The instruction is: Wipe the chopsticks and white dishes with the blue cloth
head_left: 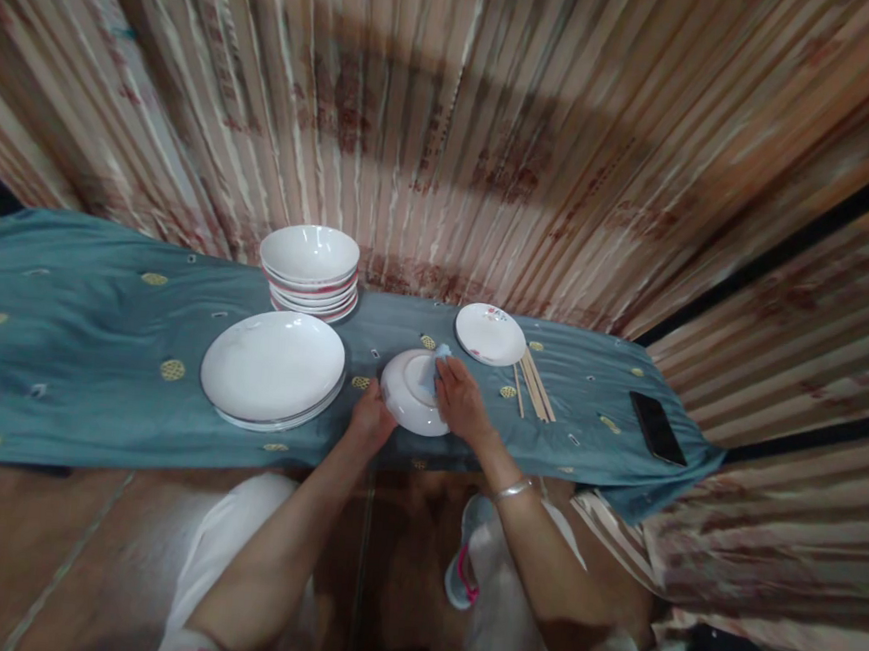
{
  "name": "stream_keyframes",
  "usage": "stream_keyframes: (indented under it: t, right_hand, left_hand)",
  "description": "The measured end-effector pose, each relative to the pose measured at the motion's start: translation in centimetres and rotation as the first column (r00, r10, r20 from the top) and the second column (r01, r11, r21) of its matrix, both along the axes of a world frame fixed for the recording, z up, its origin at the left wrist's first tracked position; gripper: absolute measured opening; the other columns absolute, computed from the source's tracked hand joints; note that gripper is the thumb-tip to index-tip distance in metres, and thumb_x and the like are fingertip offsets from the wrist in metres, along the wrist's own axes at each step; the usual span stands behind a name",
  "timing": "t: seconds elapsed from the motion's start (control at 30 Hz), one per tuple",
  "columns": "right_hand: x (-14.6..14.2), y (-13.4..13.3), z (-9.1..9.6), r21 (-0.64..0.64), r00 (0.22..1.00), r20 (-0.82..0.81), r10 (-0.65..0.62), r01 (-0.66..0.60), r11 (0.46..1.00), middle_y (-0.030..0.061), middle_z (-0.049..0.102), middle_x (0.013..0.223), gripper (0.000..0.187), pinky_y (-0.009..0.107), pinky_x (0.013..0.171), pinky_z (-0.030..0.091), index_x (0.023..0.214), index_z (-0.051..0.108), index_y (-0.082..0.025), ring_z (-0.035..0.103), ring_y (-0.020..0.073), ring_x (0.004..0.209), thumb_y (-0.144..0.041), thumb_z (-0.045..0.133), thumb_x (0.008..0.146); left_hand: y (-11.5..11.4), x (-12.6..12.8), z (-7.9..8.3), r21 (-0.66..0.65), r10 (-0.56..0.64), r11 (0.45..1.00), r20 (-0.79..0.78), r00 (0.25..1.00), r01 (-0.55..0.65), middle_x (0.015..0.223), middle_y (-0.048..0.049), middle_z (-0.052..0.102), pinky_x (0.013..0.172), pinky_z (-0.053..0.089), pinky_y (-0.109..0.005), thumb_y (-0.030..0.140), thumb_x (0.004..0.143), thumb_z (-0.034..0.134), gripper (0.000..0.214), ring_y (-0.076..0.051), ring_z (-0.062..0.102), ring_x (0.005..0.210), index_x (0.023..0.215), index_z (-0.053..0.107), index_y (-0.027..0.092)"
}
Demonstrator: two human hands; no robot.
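Note:
A white plate (405, 395) is held up over the cloth with its underside and foot ring facing me. My left hand (373, 413) is closed on the plate's left rim. At the plate's right side, my right hand (462, 398) presses a light blue cloth (442, 351) against the underside, its fingers closed over it; most of the cloth is hidden. Just beyond my right hand lies a small stack of white plates (490, 332) with a floral print. Several wooden chopsticks (536, 386) rest beside that stack.
Large white plates (273, 368) are stacked to the left, and behind them stands a stack of white bowls (310, 256). A black phone (656, 428) lies near the right end of the green tablecloth (102, 340). A pleated curtain (451, 116) hangs directly behind the table.

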State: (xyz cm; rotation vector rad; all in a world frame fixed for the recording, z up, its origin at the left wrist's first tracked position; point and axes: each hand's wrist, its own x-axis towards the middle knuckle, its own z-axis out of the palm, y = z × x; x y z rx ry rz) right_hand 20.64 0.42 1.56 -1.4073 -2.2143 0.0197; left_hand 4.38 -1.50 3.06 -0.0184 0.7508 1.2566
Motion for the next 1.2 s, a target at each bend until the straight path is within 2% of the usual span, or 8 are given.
stream_keyframes:
  t: [0.13,0.3,0.43,0.53,0.63,0.77,1.0,1.2]
  right_hand:
    - [0.2,-1.8,0.4,0.004,1.000,-0.008,0.021,-0.021,1.000,0.0167,0.057,0.131,0.045,0.051,0.114,0.031,0.131,0.052,-0.005,0.039,0.0239,0.134,-0.023,0.031,0.095]
    - [0.2,-3.1,0.6,-0.010,0.999,-0.044,-0.010,0.010,1.000,0.0166,0.054,0.134,0.044,0.049,0.111,0.036,0.129,0.055,-0.007,0.037,0.0246,0.136,-0.027,0.032,0.097]
    - [-0.3,-3.9,0.9,-0.026,0.996,-0.081,0.045,-0.048,0.999,0.0157,0.054,0.135,0.043,0.049,0.111,0.036,0.128,0.056,-0.009,0.038,0.0241,0.135,-0.027,0.033,0.097]
    - [-0.8,-4.2,1.2,-0.040,0.989,-0.116,0.091,-0.097,0.995,0.0145,0.055,0.134,0.042,0.049,0.111,0.037,0.129,0.056,-0.011,0.039,0.0234,0.135,-0.026,0.033,0.097]
    - [-1.3,-4.0,1.5,-0.045,0.983,-0.126,0.132,-0.138,0.989,0.0156,0.055,0.135,0.042,0.047,0.111,0.037,0.128,0.057,-0.010,0.039,0.0233,0.135,-0.026,0.033,0.097]
    - [-1.9,-3.5,1.7,-0.037,0.981,-0.119,0.152,-0.157,0.987,0.0141,0.054,0.135,0.042,0.045,0.112,0.036,0.129,0.056,-0.011,0.040,0.0227,0.134,-0.024,0.034,0.096]
    - [-2.6,-2.5,1.9,-0.043,0.988,-0.082,0.128,-0.132,0.990,0.0147,0.053,0.136,0.041,0.046,0.109,0.035,0.130,0.054,-0.012,0.041,0.0241,0.133,-0.025,0.034,0.096]
    - [-2.9,-1.3,2.3,-0.112,0.998,-0.021,0.063,-0.065,0.992,0.0106,0.051,0.139,0.040,0.047,0.109,0.031,0.131,0.053,-0.016,0.040,0.0254,0.133,-0.025,0.037,0.096]
  left_hand:
    - [0.0,0.0,-0.1,0.002,-0.012,1.000,-0.016,1.000,0.012,0.096,-0.0096,0.072,0.090,0.050,-0.036,0.029,0.096,0.031,0.038,-0.023,0.065,0.099,0.115,0.061,0.012]
    - [-0.1,0.1,0.4,0.017,-0.015,1.000,-0.065,0.998,0.017,0.096,-0.0114,0.073,0.093,0.049,-0.038,0.029,0.096,0.028,0.041,-0.025,0.064,0.104,0.111,0.062,0.013]
    - [-0.2,0.3,0.9,-0.003,-0.033,0.999,-0.132,0.991,0.033,0.092,-0.0114,0.073,0.097,0.046,-0.037,0.030,0.097,0.024,0.044,-0.025,0.061,0.109,0.102,0.065,0.015]
    - [-0.3,0.2,0.8,0.049,-0.060,0.996,-0.157,0.986,0.069,0.096,-0.0116,0.073,0.097,0.045,-0.037,0.032,0.096,0.026,0.043,-0.026,0.059,0.113,0.101,0.066,0.016]
    - [-0.2,0.2,0.6,0.051,-0.064,0.996,-0.155,0.986,0.073,0.101,-0.0111,0.072,0.097,0.045,-0.035,0.032,0.096,0.026,0.043,-0.024,0.059,0.113,0.099,0.066,0.016]
    - [-0.2,0.2,0.5,-0.013,-0.057,0.998,-0.124,0.991,0.056,0.099,-0.0101,0.073,0.098,0.045,-0.036,0.032,0.097,0.026,0.043,-0.023,0.060,0.111,0.102,0.065,0.014]
    - [-0.1,0.3,0.6,0.004,-0.012,1.000,-0.059,0.998,0.012,0.102,-0.0122,0.072,0.099,0.046,-0.035,0.029,0.098,0.026,0.044,-0.022,0.061,0.111,0.115,0.062,0.009]
    - [-0.1,0.4,0.6,0.018,-0.011,1.000,-0.060,0.998,0.013,0.101,-0.0130,0.071,0.099,0.046,-0.035,0.028,0.098,0.027,0.045,-0.022,0.061,0.109,0.123,0.058,0.007]
